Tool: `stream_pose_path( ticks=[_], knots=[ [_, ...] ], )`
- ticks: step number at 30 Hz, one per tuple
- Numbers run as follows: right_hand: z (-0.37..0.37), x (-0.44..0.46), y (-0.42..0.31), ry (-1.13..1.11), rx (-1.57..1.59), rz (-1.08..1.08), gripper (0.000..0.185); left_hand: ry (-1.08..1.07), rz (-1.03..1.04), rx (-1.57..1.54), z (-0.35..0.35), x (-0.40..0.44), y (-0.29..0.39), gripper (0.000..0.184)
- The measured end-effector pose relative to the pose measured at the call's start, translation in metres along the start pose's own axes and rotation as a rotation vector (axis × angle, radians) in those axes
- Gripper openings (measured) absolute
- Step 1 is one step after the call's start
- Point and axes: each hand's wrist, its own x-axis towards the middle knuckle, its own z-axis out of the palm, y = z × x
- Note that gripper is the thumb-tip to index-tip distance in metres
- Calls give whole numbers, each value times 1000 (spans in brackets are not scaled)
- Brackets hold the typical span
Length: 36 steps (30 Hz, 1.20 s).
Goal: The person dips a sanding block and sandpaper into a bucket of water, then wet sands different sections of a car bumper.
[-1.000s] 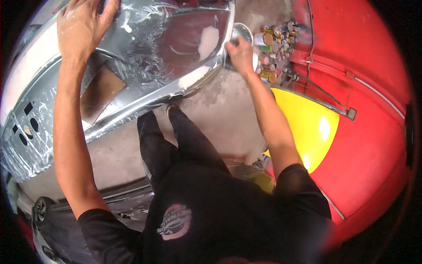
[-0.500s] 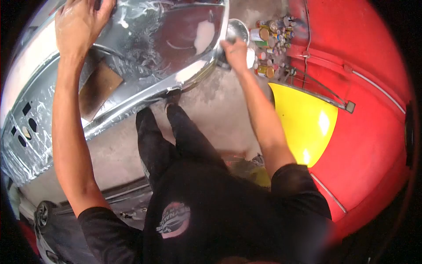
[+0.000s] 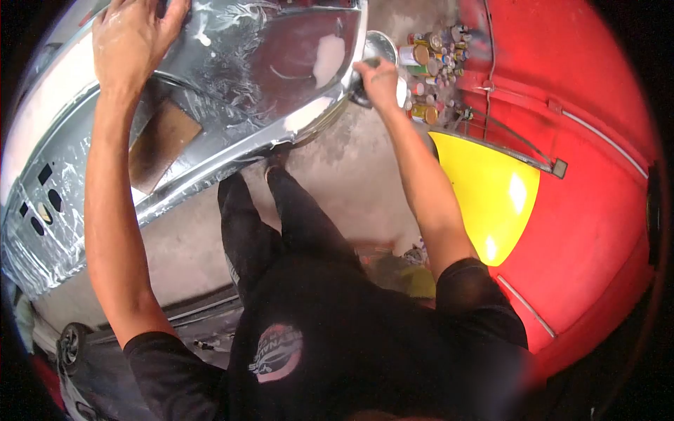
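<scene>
A large grey car panel [image 3: 210, 84] with whitish smears and pale filler patches fills the upper left. My left hand [image 3: 137, 38] lies on its upper part with the fingers spread. At the panel's right edge, my right hand [image 3: 379, 78] is closed on a dark sheet [image 3: 359, 90], which is pressed along the edge; its exact kind is hard to make out. A brown rectangular sheet [image 3: 165, 146] rests on the panel beside my left forearm. Just behind my right hand sits a round metal basin [image 3: 380, 46].
Several cans and bottles [image 3: 423, 70] stand on the floor by the red wall [image 3: 590, 231]. A yellow panel [image 3: 488, 200] leans there, right of my right forearm. A dark car [image 3: 161, 351] is at the lower left, and my legs are below the panel.
My right hand has shifted slightly along the panel's edge and the dark sheet has moved with it. My left hand stays in nearly the same place on the panel.
</scene>
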Motion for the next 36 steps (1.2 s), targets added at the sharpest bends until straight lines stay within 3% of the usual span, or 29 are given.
stream_pose_path(
  ticks=[2,4,5,6,8,11,14,15,16,18,20,22,24,25,26,28,30,32,33,34,36],
  knots=[
    [-4,-4,-6,-89,59,56,35,46,85,115,9,-5,-9,35],
    [2,-23,7,15,-16,66,36,42,64,68,9,-3,2,35],
    [5,-39,3,83,133,60,36,47,37,43,5,-1,2,34],
    [3,-44,-2,10,155,154,36,45,33,47,0,-1,7,34],
    [1,-29,7,-10,-2,96,35,3,12,49,-10,-3,19,34],
    [-8,5,-21,-26,52,64,37,27,35,72,4,-3,0,33],
    [8,-31,26,1,67,125,36,-22,5,75,2,1,5,32],
    [17,-45,24,78,260,112,35,-18,2,74,0,1,9,32],
    [15,-44,24,75,256,118,35,11,13,58,-2,-1,14,32],
    [4,-29,12,-22,21,168,35,42,26,43,-4,-2,16,31],
    [-4,2,1,-53,110,91,34,67,39,44,-2,-2,16,31],
    [-3,-17,-11,10,158,172,30,35,27,28,4,-4,5,31],
    [26,-42,40,140,309,42,31,33,15,11,5,2,8,32],
    [18,-56,11,39,504,306,31,43,17,16,-1,0,18,32],
    [15,-50,9,39,503,313,31,49,18,21,-6,-2,23,32],
    [3,-27,5,-18,118,205,33,27,35,22,-7,-2,21,32],
    [0,-16,-4,-18,84,160,36,7,57,32,-3,0,-1,32],
    [0,-32,3,-22,138,342,37,-125,173,340,20,5,-47,51],
    [32,-39,56,150,106,198,37,-108,174,342,21,11,-45,51],
    [18,-58,16,6,479,366,38,-67,213,355,22,10,-45,51],
    [6,-60,-5,0,337,340,34,-46,248,368,19,3,-46,50]
  ],
)
